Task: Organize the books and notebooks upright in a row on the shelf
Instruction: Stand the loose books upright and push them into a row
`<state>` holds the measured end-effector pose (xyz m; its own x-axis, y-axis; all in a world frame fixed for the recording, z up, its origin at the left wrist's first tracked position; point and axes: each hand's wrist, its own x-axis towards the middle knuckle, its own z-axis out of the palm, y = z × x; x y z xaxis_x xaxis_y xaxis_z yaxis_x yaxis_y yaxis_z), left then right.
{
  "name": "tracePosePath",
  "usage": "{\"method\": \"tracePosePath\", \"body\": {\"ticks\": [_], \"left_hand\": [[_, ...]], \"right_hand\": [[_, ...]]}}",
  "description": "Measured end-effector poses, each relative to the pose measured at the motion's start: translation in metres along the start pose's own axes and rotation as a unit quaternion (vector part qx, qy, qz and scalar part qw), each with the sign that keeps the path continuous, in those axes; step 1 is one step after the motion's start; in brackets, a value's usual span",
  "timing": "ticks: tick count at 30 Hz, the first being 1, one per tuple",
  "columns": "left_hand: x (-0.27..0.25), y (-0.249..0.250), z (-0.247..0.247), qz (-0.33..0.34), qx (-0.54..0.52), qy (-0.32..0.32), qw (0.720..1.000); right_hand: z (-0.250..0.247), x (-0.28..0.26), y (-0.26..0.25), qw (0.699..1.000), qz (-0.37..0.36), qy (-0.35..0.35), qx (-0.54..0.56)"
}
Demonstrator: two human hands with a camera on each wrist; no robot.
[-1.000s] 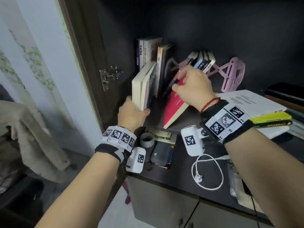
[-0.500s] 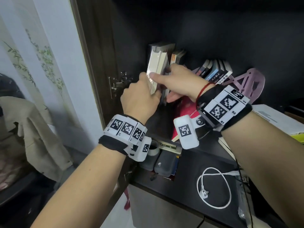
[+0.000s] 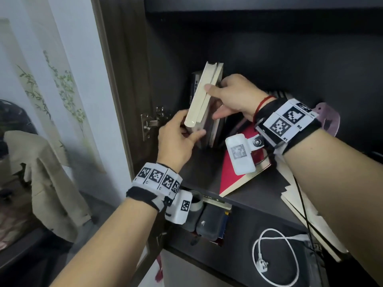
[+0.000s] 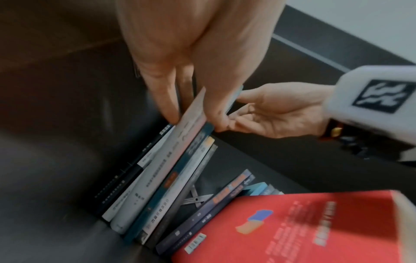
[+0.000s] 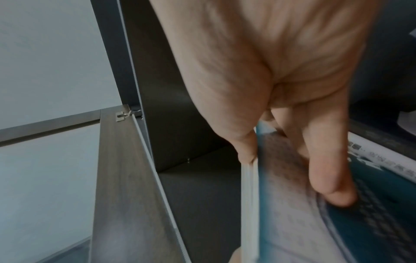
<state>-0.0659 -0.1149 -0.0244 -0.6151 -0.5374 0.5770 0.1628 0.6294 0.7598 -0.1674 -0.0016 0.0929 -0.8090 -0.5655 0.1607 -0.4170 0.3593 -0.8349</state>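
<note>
Two cream-edged books point(image 3: 204, 96), held together and tilted, are lifted above the shelf point(image 3: 203, 170) at its left end. My left hand point(image 3: 190, 129) grips their lower end. My right hand point(image 3: 215, 100) pinches them higher up, thumb on the page edges point(image 5: 247, 151) and fingers on the teal cover point(image 5: 331, 178). Dark books point(image 3: 194, 85) stand behind them against the left wall. The left wrist view shows the leaning row of books point(image 4: 157, 186). A red book point(image 3: 234, 175) lies flat on the shelf under my right wrist.
A pink bookend point(image 3: 329, 119) stands behind my right wrist. Loose papers point(image 3: 306, 214) lie at the right. On the lower ledge are dark pouches point(image 3: 209, 222) and a white cable with plug point(image 3: 275, 257). A metal hinge point(image 3: 153, 123) sits on the cabinet's left wall.
My right hand left the red book and took hold of the cream-edged pair beside my left hand. Both hands have raised the pair and tipped it toward the shelf's left end.
</note>
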Motion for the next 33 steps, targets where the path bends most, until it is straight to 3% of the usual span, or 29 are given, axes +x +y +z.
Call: {"method": "tracePosePath", "body": {"ticks": [3,6,11,15,20,29,33], "left_hand": [[0.024,0.003,0.010,-0.010,0.011,0.039,0.999],[0.050,0.010,0.028,-0.007,0.033,0.038,0.999],[0.076,0.015,0.060,-0.023,0.067,0.033,0.997],[0.073,0.006,0.072,-0.003,0.085,-0.001,0.996],[0.082,-0.007,0.078,-0.008,0.065,0.008,0.998],[0.105,-0.017,0.086,-0.097,0.083,0.013,0.992],[0.097,-0.023,0.091,-0.074,0.081,-0.008,0.994]], "right_hand": [[-0.011,0.009,0.000,0.999,-0.013,-0.035,0.019],[-0.021,0.024,0.000,0.998,-0.035,-0.048,-0.004],[-0.028,0.047,0.002,0.984,-0.056,-0.085,-0.149],[-0.036,0.062,0.012,0.974,-0.074,-0.008,-0.215],[-0.036,0.083,0.032,0.976,-0.034,0.048,-0.210],[-0.032,0.102,0.045,0.970,-0.018,0.059,-0.234],[-0.030,0.113,0.054,0.995,0.052,-0.013,-0.085]]}}
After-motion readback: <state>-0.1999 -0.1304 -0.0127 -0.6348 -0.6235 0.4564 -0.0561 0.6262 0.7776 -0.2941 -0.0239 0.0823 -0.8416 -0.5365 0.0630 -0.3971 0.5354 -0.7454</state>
